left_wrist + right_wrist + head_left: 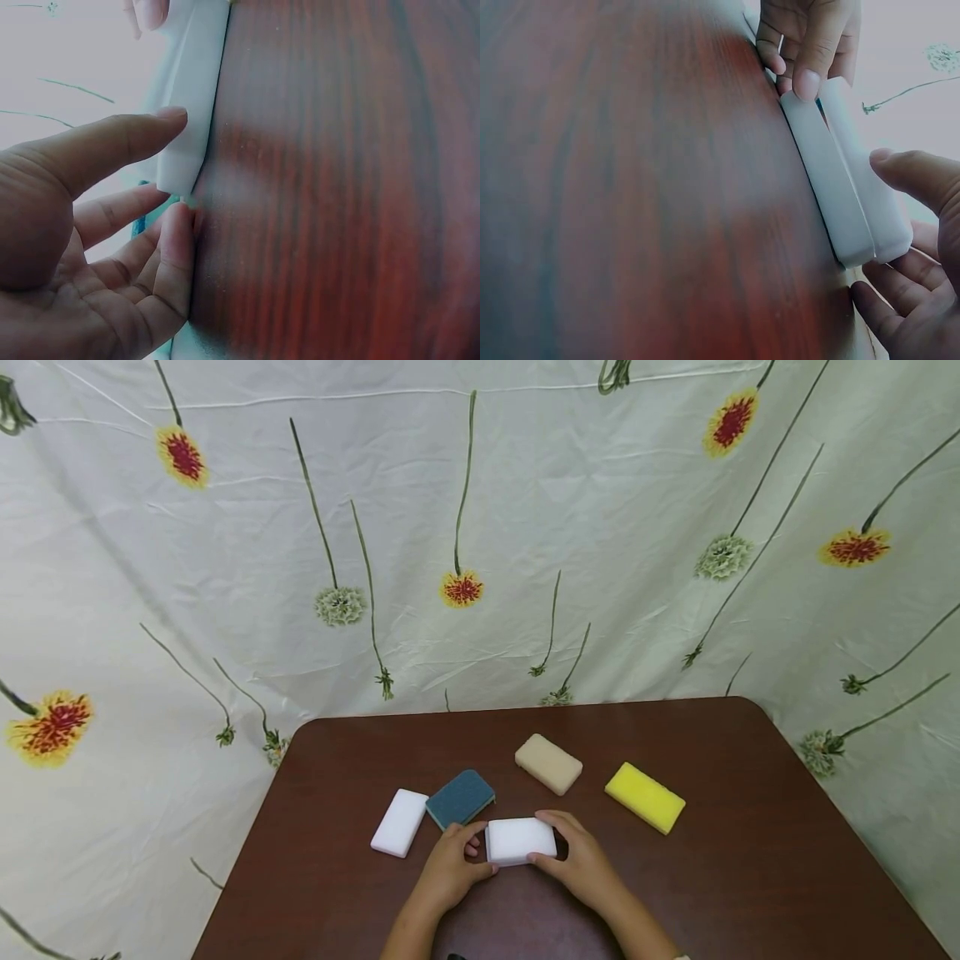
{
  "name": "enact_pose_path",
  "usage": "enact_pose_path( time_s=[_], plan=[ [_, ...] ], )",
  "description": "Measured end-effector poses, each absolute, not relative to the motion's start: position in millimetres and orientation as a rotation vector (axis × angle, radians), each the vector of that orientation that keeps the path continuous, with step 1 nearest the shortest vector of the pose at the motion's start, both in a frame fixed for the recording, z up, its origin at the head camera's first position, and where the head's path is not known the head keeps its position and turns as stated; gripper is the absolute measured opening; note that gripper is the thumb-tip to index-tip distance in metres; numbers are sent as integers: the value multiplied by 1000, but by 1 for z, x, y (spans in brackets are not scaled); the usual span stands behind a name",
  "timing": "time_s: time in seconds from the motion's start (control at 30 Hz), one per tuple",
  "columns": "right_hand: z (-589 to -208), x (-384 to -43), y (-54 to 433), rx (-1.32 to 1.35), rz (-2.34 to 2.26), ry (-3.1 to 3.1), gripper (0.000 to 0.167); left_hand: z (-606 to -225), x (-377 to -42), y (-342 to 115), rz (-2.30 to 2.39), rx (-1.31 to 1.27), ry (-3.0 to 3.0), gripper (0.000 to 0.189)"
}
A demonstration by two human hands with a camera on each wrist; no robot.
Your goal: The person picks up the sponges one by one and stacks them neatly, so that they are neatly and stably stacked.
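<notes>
Flowery cloth (525,485) hangs behind a brown table (315,910). On it, a white top block (521,837) sits on a white bottom block (826,180). The left hand (448,868) pinches the bottom one, the right hand (587,862) the top one, fingers bent.

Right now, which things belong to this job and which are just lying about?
In the job:
two stacked white blocks, held between left fingers and right fingers

Apparently lying about:
single white block
blue sponge
beige sponge
yellow sponge
</notes>
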State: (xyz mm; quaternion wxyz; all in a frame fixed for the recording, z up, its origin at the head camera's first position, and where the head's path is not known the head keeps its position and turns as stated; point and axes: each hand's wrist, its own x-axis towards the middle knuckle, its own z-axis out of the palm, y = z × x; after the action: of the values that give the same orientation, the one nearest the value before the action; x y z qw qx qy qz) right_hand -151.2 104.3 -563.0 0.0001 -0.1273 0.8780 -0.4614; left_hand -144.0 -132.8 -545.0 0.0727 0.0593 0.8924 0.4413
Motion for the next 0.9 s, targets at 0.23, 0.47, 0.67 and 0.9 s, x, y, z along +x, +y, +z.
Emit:
enact_pose_path(
  time_s=[0.23,0.47,0.67,0.9],
  plan=[
    [-562,-152,102,-412,-1424,2776,62,-545,-145,-132,1322,177,2678,69],
    [-560,-153,101,-429,-1422,2766,63,-546,-145,-132,1323,187,2684,69],
    [-557,-154,101,-453,-1437,2758,63,-547,-145,-133,1321,203,2696,68],
    [-558,-155,100,-467,-1408,2770,62,-547,-146,-133,1330,205,2698,66]
  ],
)
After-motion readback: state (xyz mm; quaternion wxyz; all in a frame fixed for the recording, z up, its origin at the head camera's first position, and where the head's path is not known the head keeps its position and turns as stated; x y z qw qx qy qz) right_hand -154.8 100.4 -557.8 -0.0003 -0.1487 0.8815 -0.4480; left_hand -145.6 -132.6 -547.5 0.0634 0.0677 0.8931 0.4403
